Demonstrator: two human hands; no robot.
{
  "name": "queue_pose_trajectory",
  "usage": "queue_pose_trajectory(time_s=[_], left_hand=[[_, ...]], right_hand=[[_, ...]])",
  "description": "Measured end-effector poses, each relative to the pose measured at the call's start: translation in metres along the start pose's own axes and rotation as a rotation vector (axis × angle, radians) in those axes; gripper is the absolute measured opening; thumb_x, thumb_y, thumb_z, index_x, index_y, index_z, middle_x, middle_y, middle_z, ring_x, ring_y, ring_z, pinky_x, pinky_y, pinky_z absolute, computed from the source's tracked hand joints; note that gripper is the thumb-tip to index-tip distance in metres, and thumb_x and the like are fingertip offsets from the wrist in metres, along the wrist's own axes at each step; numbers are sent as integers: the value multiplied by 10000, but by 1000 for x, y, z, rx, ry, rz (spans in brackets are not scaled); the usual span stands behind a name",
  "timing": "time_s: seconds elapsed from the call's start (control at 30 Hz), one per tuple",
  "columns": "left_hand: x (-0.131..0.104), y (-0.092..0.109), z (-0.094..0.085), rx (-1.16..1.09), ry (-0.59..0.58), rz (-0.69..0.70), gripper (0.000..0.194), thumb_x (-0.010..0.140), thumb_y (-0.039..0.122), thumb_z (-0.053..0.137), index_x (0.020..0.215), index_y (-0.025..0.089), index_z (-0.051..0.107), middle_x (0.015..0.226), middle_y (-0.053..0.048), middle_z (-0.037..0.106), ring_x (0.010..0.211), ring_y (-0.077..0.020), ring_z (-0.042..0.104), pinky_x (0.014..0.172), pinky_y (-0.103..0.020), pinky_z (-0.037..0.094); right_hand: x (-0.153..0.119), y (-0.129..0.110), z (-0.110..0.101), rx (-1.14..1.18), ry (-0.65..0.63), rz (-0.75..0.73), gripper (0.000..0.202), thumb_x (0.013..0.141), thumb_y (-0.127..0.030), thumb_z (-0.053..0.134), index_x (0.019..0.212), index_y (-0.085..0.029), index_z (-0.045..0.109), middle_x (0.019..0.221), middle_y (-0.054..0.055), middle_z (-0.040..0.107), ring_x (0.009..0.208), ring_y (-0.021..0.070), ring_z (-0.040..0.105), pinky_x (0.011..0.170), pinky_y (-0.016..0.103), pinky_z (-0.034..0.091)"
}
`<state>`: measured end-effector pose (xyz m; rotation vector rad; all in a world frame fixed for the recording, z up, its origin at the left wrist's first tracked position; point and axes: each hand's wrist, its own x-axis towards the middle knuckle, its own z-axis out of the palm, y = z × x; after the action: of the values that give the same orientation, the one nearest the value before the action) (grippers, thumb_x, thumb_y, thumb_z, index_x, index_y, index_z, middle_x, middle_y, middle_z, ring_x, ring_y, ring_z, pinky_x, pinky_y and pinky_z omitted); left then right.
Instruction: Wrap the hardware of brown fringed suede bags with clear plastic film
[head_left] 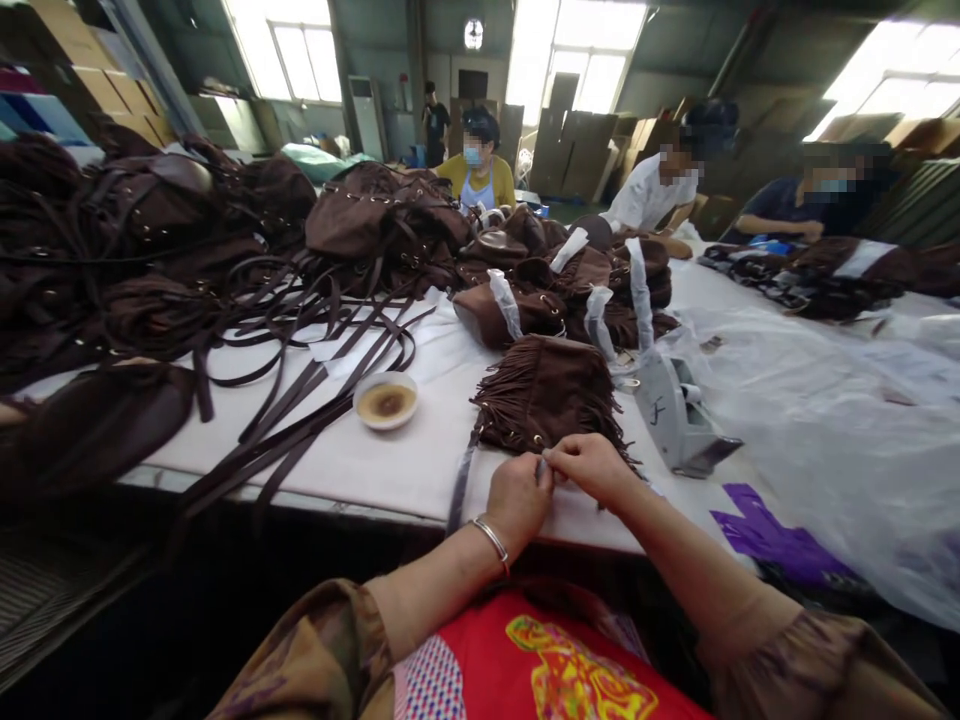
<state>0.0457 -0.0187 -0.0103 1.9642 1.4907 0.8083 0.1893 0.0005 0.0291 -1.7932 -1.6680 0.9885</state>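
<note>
A dark brown fringed bag (559,390) lies on the white table (420,455) in front of me, its row of metal eyelets toward my body. Just below that edge, my left hand (521,500) is closed in a pinch, with a silver bangle on its wrist. My right hand (592,465) pinches beside it, and the fingertips of both meet. Whatever small piece lies between them is too small to make out. A dark strap (461,485) hangs from the bag's left corner over the table edge.
A small bowl (385,401) of brownish liquid stands left of the bag. Brown bags (382,220) and loose straps (300,400) are heaped behind and left. A metal tape dispenser (679,415) and plastic sheeting (840,400) lie right. Several people work across the table.
</note>
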Motion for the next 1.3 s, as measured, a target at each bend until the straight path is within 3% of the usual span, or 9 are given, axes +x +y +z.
queue_pose_trajectory(time_s=[0.17,0.3,0.47,0.6,0.7,0.97,1.3], left_hand=[[0,-4,3,48,2,77,268,949,284,477,829,157,680,797,-100,722,732,-202,668,643,-291,441],[0,-4,2,29,1,65,238,939,274,498,843,150,678,805,-103,724,743,-210,675,653,-293,455],[2,-5,0,-2,-16,33,191,913,279,551,874,153,689,830,-108,729,771,-222,681,684,-299,462],[2,-7,-1,-27,-11,36,191,908,295,560,875,158,691,836,-94,734,776,-208,680,687,-288,460],[1,-8,-3,-37,-19,46,196,916,283,541,872,161,687,838,-85,736,767,-199,679,677,-284,457],[0,-11,-6,-46,-31,79,207,920,285,538,885,154,695,831,-96,729,784,-211,677,690,-294,464],[-2,-21,-9,-222,-71,186,213,925,271,528,995,182,707,911,-66,740,790,-179,669,716,-265,484]], right_hand=[[6,2,-1,-168,23,81,275,729,-364,645,512,-195,650,505,10,624,511,139,518,496,253,364],[-3,4,-9,-86,-36,-15,302,760,-391,607,539,-187,639,541,7,627,555,137,532,552,248,403],[-19,8,-22,20,-12,-77,260,759,-408,614,742,-183,742,675,18,694,653,161,593,645,261,472],[-18,8,-16,123,-26,-142,318,751,-363,636,986,-197,771,879,46,764,819,204,675,813,314,528],[-10,9,-9,129,-69,-180,312,751,-342,637,995,-206,776,1010,57,766,934,225,688,911,344,518],[4,10,-15,2,-280,-262,293,825,-332,573,1011,-204,761,794,10,726,709,163,631,746,281,522],[8,7,-19,-206,-276,-322,211,828,-276,602,986,-238,736,883,-3,746,808,176,669,785,264,501]])
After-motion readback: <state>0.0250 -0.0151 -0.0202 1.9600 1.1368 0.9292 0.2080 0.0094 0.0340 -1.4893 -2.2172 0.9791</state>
